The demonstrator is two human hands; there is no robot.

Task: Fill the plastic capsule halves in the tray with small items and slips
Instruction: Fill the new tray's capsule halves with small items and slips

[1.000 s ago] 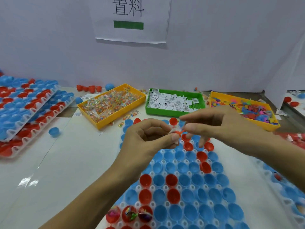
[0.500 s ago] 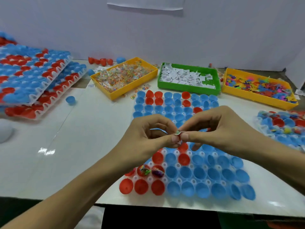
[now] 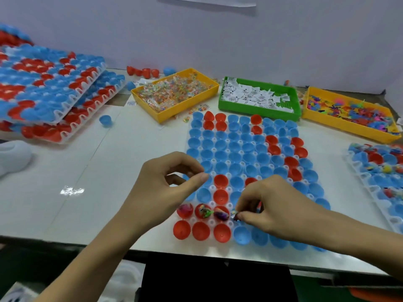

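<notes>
Glossy plastic capsule halves (image 3: 236, 156)

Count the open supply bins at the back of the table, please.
3 in a row: the left yellow bin, the green bin in the middle, the right yellow bin. None seems hidden.
</notes>
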